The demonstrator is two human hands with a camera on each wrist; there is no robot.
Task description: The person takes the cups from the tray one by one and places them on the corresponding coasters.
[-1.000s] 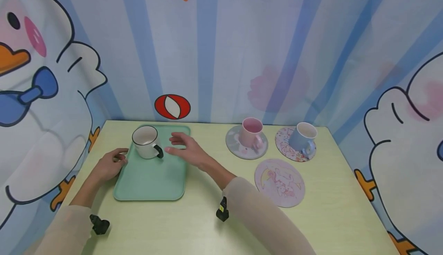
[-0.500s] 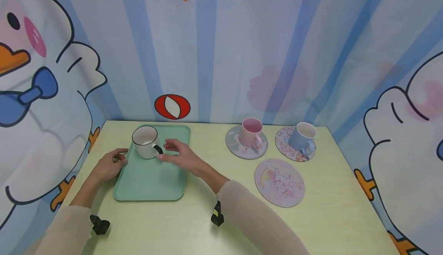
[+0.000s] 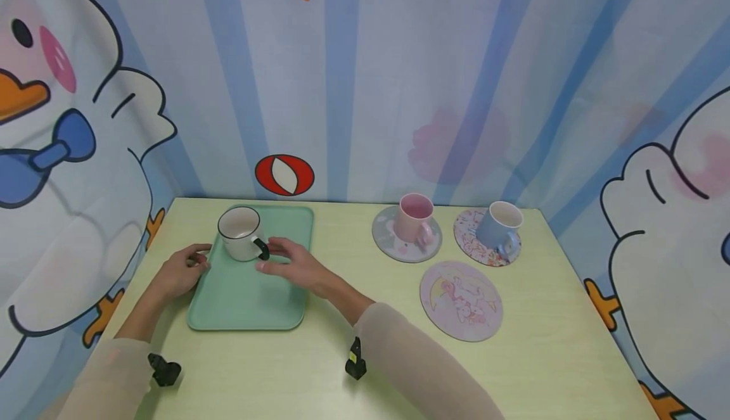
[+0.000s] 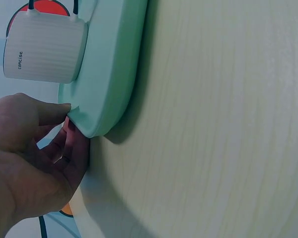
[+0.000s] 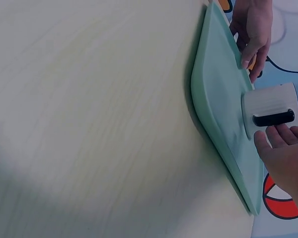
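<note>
A white mug (image 3: pixel 236 243) with a dark rim and a black handle (image 3: pixel 262 248) stands upright on the green tray (image 3: pixel 251 306), toward its back left. My left hand (image 3: pixel 180 272) pinches the tray's left rim, its thumb (image 4: pixel 57 113) over the edge and the other fingers against the outer side. My right hand (image 3: pixel 298 270) is over the tray at the mug's right, fingers relaxed and slightly bent. Its fingertips (image 5: pixel 272 135) are right at the handle, with the thumb to the near side. The word "concise" shows on the mug in the left wrist view.
To the right, a pink mug (image 3: pixel 412 222) stands on a grey round coaster (image 3: pixel 385 242). A blue mug (image 3: pixel 493 230) stands on a patterned coaster (image 3: pixel 464 230). In front lies a pink-purple coaster (image 3: pixel 461 328). A striped cartoon curtain (image 3: pixel 371 90) hangs behind the table (image 3: pixel 570 356).
My right hand has moved left and slightly nearer to me, up to the mug's handle. The left hand, the tray and the mugs have stayed in place.
</note>
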